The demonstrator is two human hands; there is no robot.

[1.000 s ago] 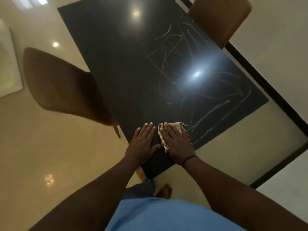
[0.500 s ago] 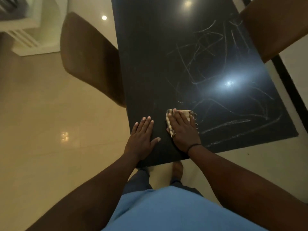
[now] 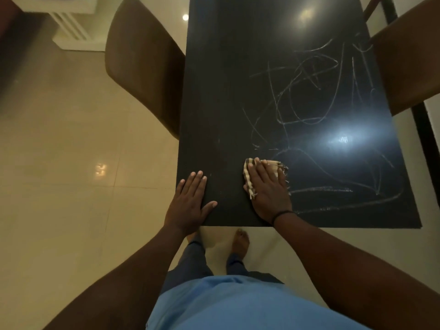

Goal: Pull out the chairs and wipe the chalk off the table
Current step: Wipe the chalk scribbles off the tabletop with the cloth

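A black table [image 3: 226,96] runs away from me, its right half covered with white chalk scribbles [image 3: 309,91]. My right hand [image 3: 267,189] lies flat with straight fingers on a striped, frayed cloth [image 3: 273,164], pressing it onto the table near the front edge. My left hand [image 3: 189,202] rests flat on the table's front left corner, fingers straight, holding nothing. A brown chair [image 3: 145,65] stands at the table's left side and another brown chair [image 3: 409,60] at its right side.
Glossy beige floor tiles [image 3: 71,151] spread to the left and in front of the table. A white unit with slats [image 3: 71,22] stands at the far left. A dark strip [image 3: 423,120] runs along the floor on the right. My bare feet [image 3: 241,241] are below the table's front edge.
My view has swung so the table now runs straight ahead. My right hand has slid the cloth further onto the table and away from my left hand, which stays at the front left corner.
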